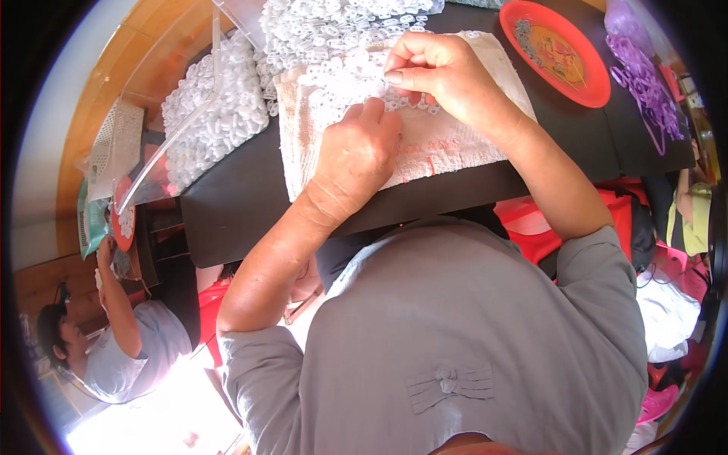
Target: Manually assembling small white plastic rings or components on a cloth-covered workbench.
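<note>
Small white plastic pieces with oval holes point(341, 76) lie loose over a pale towel point(474, 148) with faint red lettering. Above the towel's middle, my right hand point(447, 76) is closed in a pinch, thumb against forefinger; whatever is between them is too small to make out. My left hand point(360, 148) rests just nearer and to the left, back up, its fingers curled down at the edge of the loose pieces. Its fingertips are mostly hidden, so what they grip does not show.
A clear plastic bin point(216, 114) heaped with white pieces stands left. An orange-red plate point(591, 91) with small metal parts sits far right, beside purple strips point(644, 83). The dark table point(235, 220) ends before my body. Another person point(136, 341) works at lower left.
</note>
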Demonstrator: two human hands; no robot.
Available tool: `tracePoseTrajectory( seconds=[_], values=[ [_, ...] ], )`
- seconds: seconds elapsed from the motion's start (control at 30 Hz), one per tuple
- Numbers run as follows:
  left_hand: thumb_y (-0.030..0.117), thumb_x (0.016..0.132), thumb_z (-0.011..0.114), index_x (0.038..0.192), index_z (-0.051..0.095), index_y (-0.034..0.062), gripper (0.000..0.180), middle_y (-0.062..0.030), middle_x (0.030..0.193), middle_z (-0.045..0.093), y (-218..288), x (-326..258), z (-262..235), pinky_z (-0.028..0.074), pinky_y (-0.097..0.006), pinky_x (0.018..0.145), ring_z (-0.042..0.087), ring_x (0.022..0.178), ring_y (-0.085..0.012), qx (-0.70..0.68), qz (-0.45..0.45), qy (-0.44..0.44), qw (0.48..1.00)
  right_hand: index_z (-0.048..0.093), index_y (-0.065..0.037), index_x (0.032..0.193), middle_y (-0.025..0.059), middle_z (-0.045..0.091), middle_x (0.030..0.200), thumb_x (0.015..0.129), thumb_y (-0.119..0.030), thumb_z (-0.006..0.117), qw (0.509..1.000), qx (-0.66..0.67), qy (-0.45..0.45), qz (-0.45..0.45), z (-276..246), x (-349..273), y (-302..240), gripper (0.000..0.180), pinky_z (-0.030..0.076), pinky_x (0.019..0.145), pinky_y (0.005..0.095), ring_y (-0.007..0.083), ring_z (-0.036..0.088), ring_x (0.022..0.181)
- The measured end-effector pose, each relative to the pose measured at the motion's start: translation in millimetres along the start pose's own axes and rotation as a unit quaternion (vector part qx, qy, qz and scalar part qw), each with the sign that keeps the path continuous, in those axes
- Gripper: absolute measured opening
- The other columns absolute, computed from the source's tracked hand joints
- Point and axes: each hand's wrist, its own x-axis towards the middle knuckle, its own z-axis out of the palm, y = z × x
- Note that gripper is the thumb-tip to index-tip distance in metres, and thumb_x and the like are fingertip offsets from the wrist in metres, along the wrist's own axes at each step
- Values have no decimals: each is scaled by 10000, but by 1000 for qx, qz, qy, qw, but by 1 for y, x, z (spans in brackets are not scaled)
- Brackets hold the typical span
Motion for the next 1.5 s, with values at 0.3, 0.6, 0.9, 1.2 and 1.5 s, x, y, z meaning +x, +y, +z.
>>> tracePoseTrajectory(
  seconds=[0.3,0.6,0.9,1.2,1.5],
  values=[
    [46,811,631,835,607,5,54,-106,758,624,-6,17,-8,497,-326,530,614,616,-219,-197,-70,54,976,627,-65,898,-11,628,760,911,-100,613,1000,-9,17,14,-6,0,-5,40,398,536,190,47,569,640],
    [33,871,635,914,636,-29,76,-95,769,653,7,41,-20,401,-223,453,546,565,-103,-643,-376,106,658,618,-42,928,16,636,780,913,-119,604,994,89,27,59,-3,0,-5,80,425,546,203,80,595,659],
    [46,855,697,908,637,-5,95,-49,788,669,11,33,-6,438,-204,521,567,625,-81,-559,-350,158,735,622,-42,928,7,630,796,918,-120,612,991,117,41,47,2,-1,2,79,433,567,208,77,584,671],
    [52,863,703,883,631,4,89,-57,765,667,5,26,2,487,-224,591,603,679,-83,-404,-255,199,856,625,-45,954,-4,631,833,925,-115,605,993,104,44,44,5,-3,-1,78,432,588,202,67,590,719],
    [74,924,611,932,597,-25,100,-100,773,644,-1,31,-7,440,-261,486,581,588,-140,-689,-372,136,607,600,-67,990,-30,625,906,929,-85,613,996,6,55,-70,13,-3,10,65,434,602,188,50,587,757]
  ],
)
